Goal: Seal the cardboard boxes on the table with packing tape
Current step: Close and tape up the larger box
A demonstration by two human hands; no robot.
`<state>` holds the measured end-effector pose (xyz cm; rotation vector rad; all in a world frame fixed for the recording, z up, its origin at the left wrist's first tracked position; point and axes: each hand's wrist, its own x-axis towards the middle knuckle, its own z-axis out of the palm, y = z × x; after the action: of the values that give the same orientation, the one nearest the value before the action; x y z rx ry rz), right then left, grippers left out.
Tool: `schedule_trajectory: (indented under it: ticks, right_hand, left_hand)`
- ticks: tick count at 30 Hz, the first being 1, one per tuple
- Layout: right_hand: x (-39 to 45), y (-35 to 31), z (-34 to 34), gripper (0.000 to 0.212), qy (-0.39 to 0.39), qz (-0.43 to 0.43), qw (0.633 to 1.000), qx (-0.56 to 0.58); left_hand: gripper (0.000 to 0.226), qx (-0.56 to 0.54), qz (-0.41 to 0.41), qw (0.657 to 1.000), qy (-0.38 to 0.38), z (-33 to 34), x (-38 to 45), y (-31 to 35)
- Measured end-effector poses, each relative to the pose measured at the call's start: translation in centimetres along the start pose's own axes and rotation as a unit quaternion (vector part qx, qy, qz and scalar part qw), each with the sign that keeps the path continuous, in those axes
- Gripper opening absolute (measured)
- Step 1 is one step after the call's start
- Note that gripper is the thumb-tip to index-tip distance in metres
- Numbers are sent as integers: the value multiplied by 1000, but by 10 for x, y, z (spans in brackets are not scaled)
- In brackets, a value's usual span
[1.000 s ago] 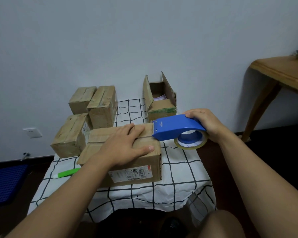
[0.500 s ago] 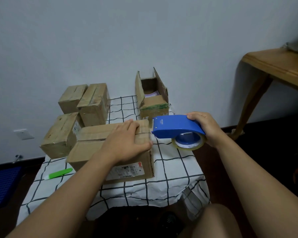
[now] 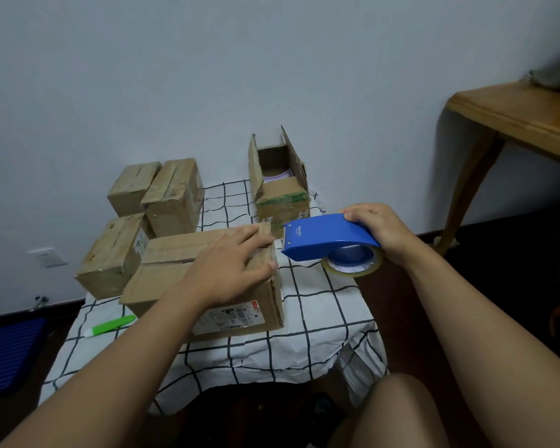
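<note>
A long cardboard box (image 3: 162, 273) with a shipping label lies at the front of the small table (image 3: 324, 305). My left hand (image 3: 230, 266) presses flat on its right end, fingers spread over the closed flaps. My right hand (image 3: 375, 227) grips a blue tape dispenser (image 3: 324, 240) with a clear tape roll, held just off the box's right end, its nose a little clear of the top edge. Behind stands an open box (image 3: 282, 195) with its flaps up. Three closed boxes (image 3: 172, 195) sit at the back left.
A green pen-like tool (image 3: 110, 325) lies on the checked white cloth at the front left. A wooden table (image 3: 511, 114) stands to the right, its leg near the wall. A blue mat (image 3: 7, 354) lies on the dark floor at left. My knee is at the bottom right.
The dispenser's nose has come away from the box's right end and sits slightly to the right. My left hand stays pressed on the box top. The camera view has shifted a little.
</note>
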<state>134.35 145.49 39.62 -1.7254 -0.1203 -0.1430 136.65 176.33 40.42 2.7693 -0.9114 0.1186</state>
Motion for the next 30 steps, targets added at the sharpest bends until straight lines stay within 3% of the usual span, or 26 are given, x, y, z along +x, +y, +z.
schedule_trajectory:
  ticks: [5, 13, 19, 24, 30]
  right_hand:
    - [-4, 0, -7, 27, -5, 2, 1000, -15]
    - [0, -10, -8, 26, -17, 11, 991, -136]
    - [8, -34, 15, 49, -41, 2, 972, -230]
    - [9, -57, 24, 25, -20, -37, 947, -317]
    - [9, -78, 39, 29, 4, -30, 926, -377]
  left_hand:
    - [63, -15, -3, 1000, 3, 2, 2, -1]
    - [63, -20, -4, 1000, -1, 1, 2, 0]
    - [62, 0, 6, 1000, -5, 2, 2, 0]
    - [64, 2, 7, 1000, -1, 1, 5, 1]
    - [64, 11, 1, 1000, -9, 2, 4, 2]
